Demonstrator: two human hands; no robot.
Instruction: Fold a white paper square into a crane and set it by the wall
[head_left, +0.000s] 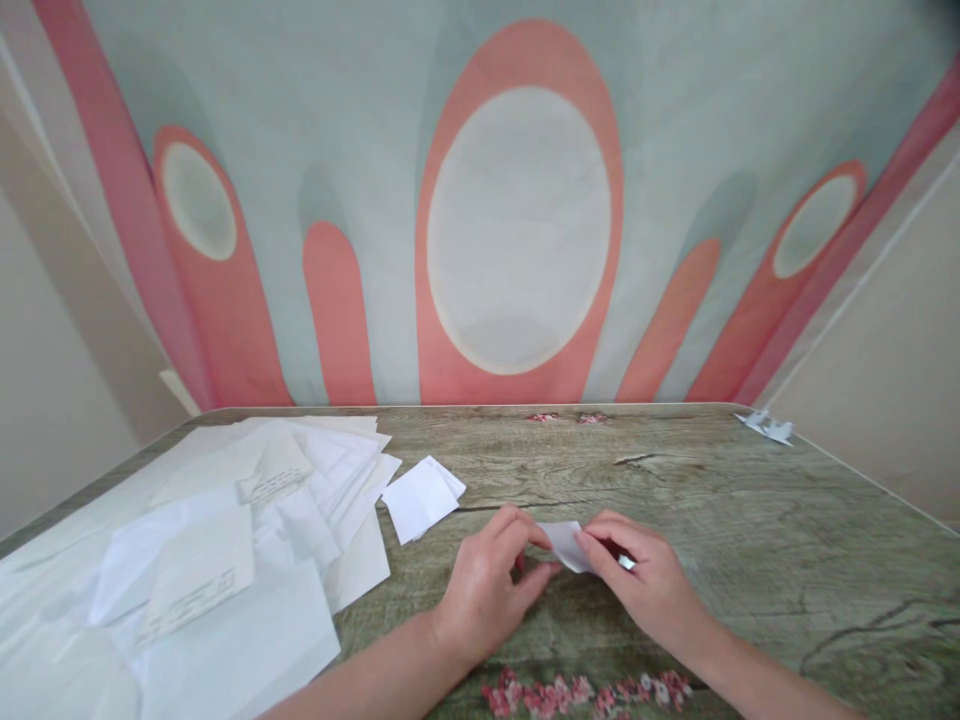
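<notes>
A small piece of white paper (567,546) is held just above the wooden tabletop between my two hands. My left hand (495,575) pinches its left edge with thumb and fingers. On the opposite side, my right hand (645,575) grips the paper between thumb and curled fingers. A small pale bit (626,563) shows behind the right thumb, too little of it visible to name. Left of and beyond my left hand lie a few small white paper squares (420,500), partly overlapping.
A spread heap of white paper sheets (292,610) covers the table's left side, some with printed lines. Crumpled or cut white paper (766,428) lies at the far right corner. The wood-patterned tabletop (750,530) bears pink flower prints. A patterned curtain (390,120) hangs behind.
</notes>
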